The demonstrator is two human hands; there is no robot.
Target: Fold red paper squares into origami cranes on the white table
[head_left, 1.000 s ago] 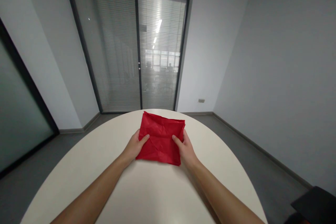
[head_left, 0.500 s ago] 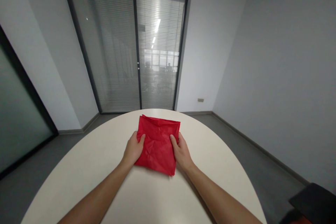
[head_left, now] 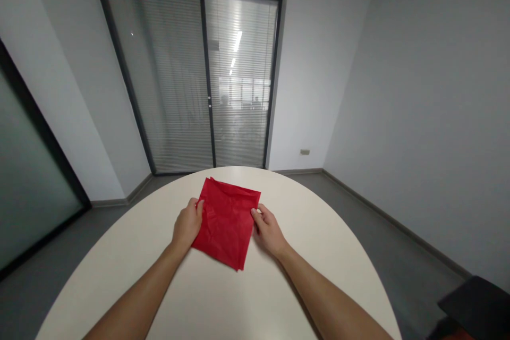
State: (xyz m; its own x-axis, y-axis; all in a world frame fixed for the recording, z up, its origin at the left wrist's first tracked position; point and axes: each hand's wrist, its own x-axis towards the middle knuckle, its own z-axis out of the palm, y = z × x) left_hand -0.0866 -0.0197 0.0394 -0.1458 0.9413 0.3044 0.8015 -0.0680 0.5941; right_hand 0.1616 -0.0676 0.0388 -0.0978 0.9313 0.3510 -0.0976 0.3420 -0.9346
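Observation:
A flat, creased red fabric-like piece (head_left: 227, 226), roughly square and layered, is held above the table between both hands. Whether it is a bag or a folded cloth I cannot tell. Its upper edge shows two layers slightly offset, and the lower right corner also shows doubled edges. My left hand (head_left: 188, 224) grips its left edge, thumb on the front face and fingers behind. At the right edge, my right hand (head_left: 269, 229) pinches it near the upper corner, thumb in front. The piece slants, its right side lower than its left.
Beneath my hands is a round cream table (head_left: 319, 255). Beyond it stands a glass partition with blinds (head_left: 171, 90) in a dark frame. A dark flat object (head_left: 476, 300) is at the lower right, beside the table. A wall socket (head_left: 305, 152) sits low on the back wall.
The red piece has shifted left and turned clockwise a little. Both hands moved left with it, and they now hold it closer to its side edges.

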